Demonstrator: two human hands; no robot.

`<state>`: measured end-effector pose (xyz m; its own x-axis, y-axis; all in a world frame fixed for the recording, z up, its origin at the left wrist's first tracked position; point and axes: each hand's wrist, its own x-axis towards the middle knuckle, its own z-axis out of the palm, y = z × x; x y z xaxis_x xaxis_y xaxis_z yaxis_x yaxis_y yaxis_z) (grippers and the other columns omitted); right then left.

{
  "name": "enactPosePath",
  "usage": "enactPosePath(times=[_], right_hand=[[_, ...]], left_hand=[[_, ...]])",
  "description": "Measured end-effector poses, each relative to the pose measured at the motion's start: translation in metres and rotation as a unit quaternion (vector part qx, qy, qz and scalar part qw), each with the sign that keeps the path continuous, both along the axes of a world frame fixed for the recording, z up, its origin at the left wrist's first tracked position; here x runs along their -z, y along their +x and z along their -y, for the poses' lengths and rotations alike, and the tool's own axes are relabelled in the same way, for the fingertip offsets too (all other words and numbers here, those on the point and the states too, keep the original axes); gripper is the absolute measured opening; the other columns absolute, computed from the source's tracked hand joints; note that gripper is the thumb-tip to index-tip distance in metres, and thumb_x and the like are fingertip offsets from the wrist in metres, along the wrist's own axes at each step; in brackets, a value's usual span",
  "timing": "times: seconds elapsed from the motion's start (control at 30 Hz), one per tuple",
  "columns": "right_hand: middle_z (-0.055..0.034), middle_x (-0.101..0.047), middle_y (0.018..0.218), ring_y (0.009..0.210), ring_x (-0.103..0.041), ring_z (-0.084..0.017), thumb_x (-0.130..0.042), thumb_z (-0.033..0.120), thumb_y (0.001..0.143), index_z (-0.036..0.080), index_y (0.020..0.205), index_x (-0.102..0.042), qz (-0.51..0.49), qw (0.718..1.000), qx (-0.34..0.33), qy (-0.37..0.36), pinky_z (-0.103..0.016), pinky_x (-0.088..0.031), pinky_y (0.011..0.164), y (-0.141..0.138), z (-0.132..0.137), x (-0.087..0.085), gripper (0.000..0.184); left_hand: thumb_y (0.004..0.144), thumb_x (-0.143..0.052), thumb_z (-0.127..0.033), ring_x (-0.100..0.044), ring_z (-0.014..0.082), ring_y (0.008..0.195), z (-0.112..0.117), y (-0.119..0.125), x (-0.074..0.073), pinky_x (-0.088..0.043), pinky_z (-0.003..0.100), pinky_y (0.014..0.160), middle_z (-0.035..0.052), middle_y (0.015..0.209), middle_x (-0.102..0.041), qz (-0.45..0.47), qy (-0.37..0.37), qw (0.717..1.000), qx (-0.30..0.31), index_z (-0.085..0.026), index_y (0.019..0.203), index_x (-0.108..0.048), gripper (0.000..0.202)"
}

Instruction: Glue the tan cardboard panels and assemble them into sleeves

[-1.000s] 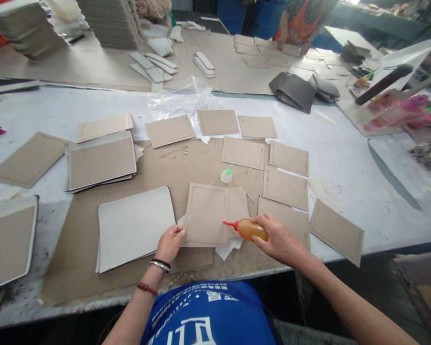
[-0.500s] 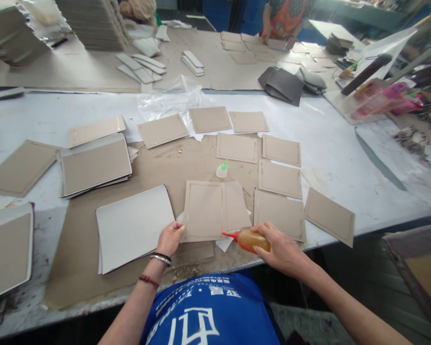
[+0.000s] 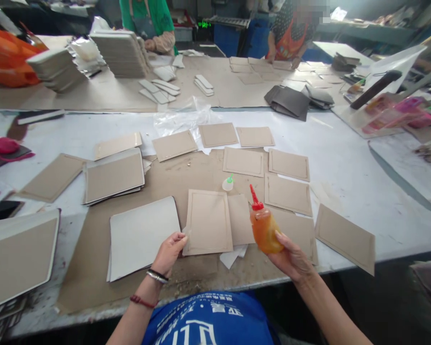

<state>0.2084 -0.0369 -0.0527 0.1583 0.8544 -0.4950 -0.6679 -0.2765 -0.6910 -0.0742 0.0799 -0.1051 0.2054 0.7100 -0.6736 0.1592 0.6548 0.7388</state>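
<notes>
While my left hand (image 3: 169, 250) is pinching the glue-lined card (image 3: 208, 221), my right hand (image 3: 290, 258) is gripping the glue bottle (image 3: 264, 227) upright; the white sheets (image 3: 143, 235) at left are waiting unglued.

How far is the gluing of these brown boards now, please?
Done, it seems: several boards lie spread to the right with a line traced near their edges, as does the board under the left hand. In hand: the right hand holds the glue bottle upright, nozzle off the board. Left: the stack on the left shows no line.
</notes>
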Motion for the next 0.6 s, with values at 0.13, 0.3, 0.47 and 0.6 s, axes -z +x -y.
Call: enactPosePath(times=[0.13, 0.3, 0.47, 0.6], right_hand=[[-0.0018, -0.060, 0.108, 0.096, -0.057, -0.019, -0.071, 0.029, 0.066, 0.027, 0.110, -0.053, 0.075, 0.996, -0.040, 0.014, -0.032, -0.045, 0.084, 0.031, -0.030, 0.000, 0.048], [-0.0044, -0.058, 0.104, 0.095, -0.055, -0.021, -0.079, 0.030, 0.056, 0.022, 0.101, -0.047, 0.281, 0.959, -0.025, 0.028, -0.035, -0.046, 0.081, 0.070, -0.085, 0.033, 0.055], [-0.0030, -0.054, 0.095, 0.087, -0.057, -0.021, -0.082, 0.040, 0.041, 0.021, 0.095, -0.037, 0.439, 0.892, 0.103, 0.033, -0.043, -0.046, 0.083, 0.094, -0.142, 0.095, 0.073], [-0.0011, -0.052, 0.087, 0.082, -0.058, -0.023, -0.080, 0.046, 0.039, 0.022, 0.092, -0.033, 0.492, 0.857, 0.151, 0.003, -0.047, -0.046, 0.083, 0.097, -0.158, 0.122, 0.075]], left_hand=[[0.053, -0.072, -0.045, -0.054, 0.0122, 0.058, 0.001, -0.011, -0.009, -0.039, 0.023, 0.056, -0.0011, 0.064, -0.061, 0.064, -0.033, 0.997, -0.030, -0.016, 0.077, -0.054, 0.042], [0.050, -0.074, -0.045, -0.052, 0.0108, 0.056, 0.009, -0.022, -0.016, -0.037, 0.022, 0.052, -0.0030, 0.062, -0.059, 0.042, -0.023, 0.994, -0.098, -0.016, 0.077, -0.054, 0.044], [0.048, -0.075, -0.046, -0.050, 0.0097, 0.053, 0.020, -0.023, -0.024, -0.036, 0.022, 0.052, -0.0036, 0.061, -0.059, 0.042, -0.020, 0.983, -0.177, -0.017, 0.078, -0.051, 0.048], [0.049, -0.076, -0.044, -0.051, 0.0095, 0.052, 0.028, -0.023, -0.027, -0.036, 0.022, 0.052, -0.0044, 0.059, -0.058, 0.041, -0.015, 0.972, -0.230, -0.017, 0.079, -0.050, 0.048]])
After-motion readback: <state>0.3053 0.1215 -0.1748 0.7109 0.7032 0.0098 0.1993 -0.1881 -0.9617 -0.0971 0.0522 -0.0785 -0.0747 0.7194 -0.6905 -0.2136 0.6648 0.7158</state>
